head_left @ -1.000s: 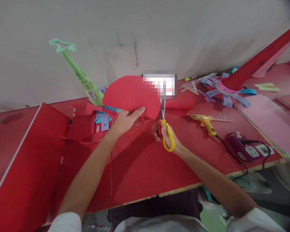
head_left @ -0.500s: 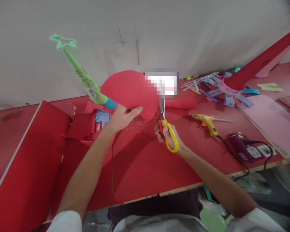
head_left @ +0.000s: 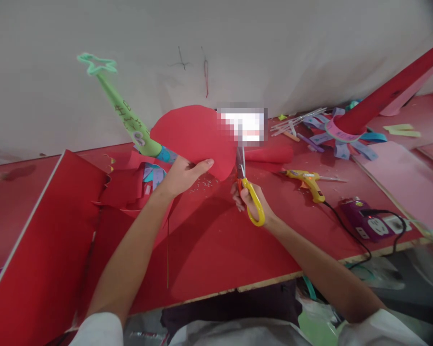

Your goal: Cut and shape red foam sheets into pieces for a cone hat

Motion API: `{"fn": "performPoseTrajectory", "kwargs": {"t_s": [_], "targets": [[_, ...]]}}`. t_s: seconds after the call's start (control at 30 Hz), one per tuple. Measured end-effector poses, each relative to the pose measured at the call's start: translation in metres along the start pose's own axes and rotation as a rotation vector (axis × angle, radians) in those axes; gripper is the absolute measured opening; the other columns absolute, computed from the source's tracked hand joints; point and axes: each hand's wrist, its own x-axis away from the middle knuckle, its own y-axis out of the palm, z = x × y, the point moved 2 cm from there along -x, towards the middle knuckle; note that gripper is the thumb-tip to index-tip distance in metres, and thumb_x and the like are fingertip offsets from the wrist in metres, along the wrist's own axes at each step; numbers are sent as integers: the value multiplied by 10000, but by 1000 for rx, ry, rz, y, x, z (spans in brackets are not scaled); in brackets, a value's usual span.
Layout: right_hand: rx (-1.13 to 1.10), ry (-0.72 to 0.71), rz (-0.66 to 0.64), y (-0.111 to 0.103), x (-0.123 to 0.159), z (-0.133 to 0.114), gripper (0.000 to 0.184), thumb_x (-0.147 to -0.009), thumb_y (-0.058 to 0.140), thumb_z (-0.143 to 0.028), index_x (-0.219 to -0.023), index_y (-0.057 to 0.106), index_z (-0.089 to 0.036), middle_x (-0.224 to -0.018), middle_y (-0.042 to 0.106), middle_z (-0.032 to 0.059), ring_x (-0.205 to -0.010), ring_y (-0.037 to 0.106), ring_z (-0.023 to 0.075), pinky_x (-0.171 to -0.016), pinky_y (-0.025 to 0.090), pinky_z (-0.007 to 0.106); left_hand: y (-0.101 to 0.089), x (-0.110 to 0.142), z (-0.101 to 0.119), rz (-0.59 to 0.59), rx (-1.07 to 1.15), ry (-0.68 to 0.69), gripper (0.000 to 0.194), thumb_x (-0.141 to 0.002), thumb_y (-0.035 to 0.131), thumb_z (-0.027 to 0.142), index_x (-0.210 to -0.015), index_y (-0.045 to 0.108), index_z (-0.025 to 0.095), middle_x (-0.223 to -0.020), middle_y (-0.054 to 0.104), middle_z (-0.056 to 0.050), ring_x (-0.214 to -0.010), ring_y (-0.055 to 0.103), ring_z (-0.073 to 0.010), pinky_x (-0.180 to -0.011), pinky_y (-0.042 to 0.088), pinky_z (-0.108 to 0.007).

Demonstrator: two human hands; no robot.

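Observation:
A rounded sheet of red craft foam or card (head_left: pixel 191 129) is pinched in my left hand (head_left: pixel 182 179), thumb on top and fingers hidden beneath. My right hand (head_left: pixel 254 202) grips scissors (head_left: pixel 256 207) with yellow and orange handles. Their blades point away from me at the sheet's right edge, and the tips run into a blurred patch. Behind my left hand stands a green paper cone (head_left: pixel 130 117) with writing, a blue band and a mint star on top. A rolled red piece (head_left: pixel 270 154) lies just beyond the scissors.
A yellow glue gun (head_left: pixel 308 182) lies on the red table (head_left: pixel 216 259), corded to a purple power strip (head_left: pixel 373 223). A red cone (head_left: pixel 393 96) with ribbon strips stands back right. Clear glue sticks (head_left: pixel 303 120) lie near the wall. A red panel (head_left: pixel 46 240) rises at left.
Almost nothing differs. The scissors' yellow handle has shifted very slightly left, toward the orange one; the sheet and my left hand stay in about the same place.

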Motion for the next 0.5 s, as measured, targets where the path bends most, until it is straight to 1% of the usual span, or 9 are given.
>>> {"fn": "performPoseTrajectory", "kwargs": {"t_s": [0.07, 0.13, 0.23, 0.3, 0.37, 0.43, 0.5], "targets": [[-4, 2, 2, 0, 0, 0, 759, -756, 674, -973, -823, 521, -233, -577, 419, -99, -427, 357, 66, -421, 342, 242, 0, 0, -2, 0, 17, -20, 321, -838, 824, 456, -793, 601, 230, -666, 571, -9, -787, 672, -210, -640, 522, -281], [-16, 1, 7, 0, 1, 0, 751, -756, 692, -961, -822, 529, -231, -566, 414, -103, -417, 348, 63, -413, 327, 240, 0, 0, -3, 1, 41, -19, 308, -848, 822, 461, -822, 620, 231, -700, 616, -18, -826, 698, -218, -660, 541, -284], [-29, -7, 19, -1, 1, 0, 735, -766, 705, -945, -814, 528, -233, -555, 401, -105, -413, 337, 62, -406, 305, 235, 2, 0, 0, -19, 41, -6, 301, -850, 828, 475, -928, 681, 224, -861, 731, -49, -941, 738, -232, -753, 588, -297], [-31, -13, 25, -1, 1, 0, 732, -766, 706, -944, -808, 524, -236, -559, 399, -104, -413, 335, 63, -398, 301, 236, 2, 1, 5, -41, -9, -20, 355, -832, 846, 490, -1026, 722, 219, -1016, 785, -74, -1027, 752, -247, -835, 610, -317], [-32, -21, 31, 0, 1, -1, 735, -760, 708, -947, -803, 516, -239, -572, 400, -103, -414, 331, 62, -392, 304, 238, 3, 4, 10, -68, -82, -39, 419, -816, 863, 516, -1095, 748, 225, -1122, 804, -85, -1074, 758, -258, -885, 614, -330], [-29, -30, 32, 1, 1, -3, 742, -757, 700, -955, -798, 509, -240, -585, 405, -99, -420, 334, 62, -395, 316, 241, 3, 7, 13, -107, -167, -53, 427, -824, 856, 555, -1090, 769, 233, -1142, 813, -84, -1066, 762, -260, -888, 609, -331], [-21, -37, 16, 2, 2, -4, 746, -762, 686, -962, -804, 520, -236, -591, 413, -96, -425, 342, 65, -403, 328, 243, 4, 10, 13, -166, -253, -75, 404, -854, 827, 590, -1050, 785, 240, -1120, 822, -73, -1030, 764, -255, -861, 600, -325]]}}
